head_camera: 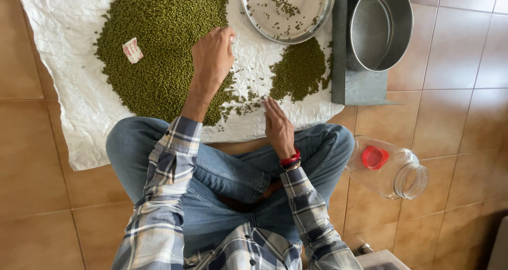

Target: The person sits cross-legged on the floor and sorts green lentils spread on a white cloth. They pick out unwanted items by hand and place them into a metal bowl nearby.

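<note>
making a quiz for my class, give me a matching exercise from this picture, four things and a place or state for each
Things:
1. jar
2. sieve
3. plate
4. paper scrap

Places or states:
A. on the big heap of green beans
B. lying on its side on the floor tiles, red lid inside
C. at the top edge of the white cloth, a few beans in it
D. on the grey metal tray, right of the cloth

Pairs: 1-B, 2-D, 3-C, 4-A
</note>
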